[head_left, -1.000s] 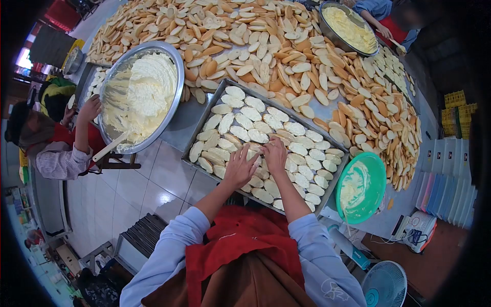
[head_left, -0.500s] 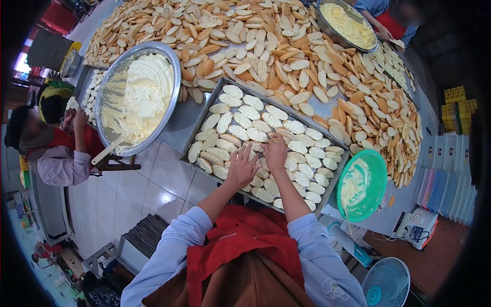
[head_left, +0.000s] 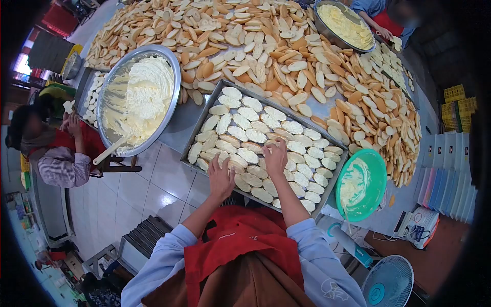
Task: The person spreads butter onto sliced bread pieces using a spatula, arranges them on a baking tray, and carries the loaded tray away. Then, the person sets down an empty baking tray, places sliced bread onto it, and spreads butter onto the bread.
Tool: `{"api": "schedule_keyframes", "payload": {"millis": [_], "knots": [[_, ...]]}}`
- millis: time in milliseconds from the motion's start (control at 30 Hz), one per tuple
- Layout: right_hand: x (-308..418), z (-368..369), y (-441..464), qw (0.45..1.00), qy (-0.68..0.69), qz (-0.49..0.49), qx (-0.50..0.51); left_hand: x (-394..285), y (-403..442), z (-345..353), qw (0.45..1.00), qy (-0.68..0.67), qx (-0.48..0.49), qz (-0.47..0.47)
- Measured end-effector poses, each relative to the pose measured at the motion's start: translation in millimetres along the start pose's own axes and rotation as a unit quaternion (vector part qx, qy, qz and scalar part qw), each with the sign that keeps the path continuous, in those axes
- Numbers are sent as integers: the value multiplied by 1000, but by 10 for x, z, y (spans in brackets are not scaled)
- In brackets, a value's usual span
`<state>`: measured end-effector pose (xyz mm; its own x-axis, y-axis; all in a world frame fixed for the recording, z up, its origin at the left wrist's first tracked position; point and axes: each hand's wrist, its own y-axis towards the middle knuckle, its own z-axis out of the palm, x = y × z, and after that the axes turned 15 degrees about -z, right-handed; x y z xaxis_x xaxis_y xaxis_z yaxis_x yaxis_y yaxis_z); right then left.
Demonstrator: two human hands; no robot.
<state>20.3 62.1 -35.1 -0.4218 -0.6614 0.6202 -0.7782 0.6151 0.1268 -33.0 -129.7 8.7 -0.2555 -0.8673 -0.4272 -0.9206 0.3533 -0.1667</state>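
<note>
A metal tray [head_left: 208,100] in front of me holds rows of oval bread slices [head_left: 250,113], many spread with pale cream. My left hand [head_left: 221,179] rests over the front-left part of the tray, fingers spread and touching slices there. Near the tray's middle, my right hand [head_left: 276,157] is closed, its bent fingers on the edge of a slice; the hand partly hides that slice. Beyond the tray lies a big heap of cut oval bread [head_left: 286,56].
Left of the tray stands a large metal bowl [head_left: 175,97] of cream with a spatula [head_left: 108,150]. A green bowl [head_left: 377,179] sits by the tray's right corner. Co-workers sit at left [head_left: 61,166] and far right [head_left: 379,20]. A fan [head_left: 388,284] stands at lower right.
My left hand has moved left, away from the tray's middle, uncovering slices. My right hand stays at nearly the same spot, its fingers more bent. The left co-worker's hands have shifted slightly.
</note>
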Motion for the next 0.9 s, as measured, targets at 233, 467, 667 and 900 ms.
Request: {"api": "schedule_keyframes", "payload": {"millis": [233, 467, 667, 900], "knots": [[84, -34, -11, 993, 59, -94, 46, 205, -101, -43, 999, -7, -39, -32], [151, 10, -16, 983, -33, -159, 84, 301, -182, -72, 998, -13, -44, -38], [182, -62, 4, 986, -18, -159, 47, 366, -227, -89, 998, -12, -44, -44], [2, -235, -160, 998, -15, -63, -11, 527, -239, -24, 994, -42, -73, -74]]}}
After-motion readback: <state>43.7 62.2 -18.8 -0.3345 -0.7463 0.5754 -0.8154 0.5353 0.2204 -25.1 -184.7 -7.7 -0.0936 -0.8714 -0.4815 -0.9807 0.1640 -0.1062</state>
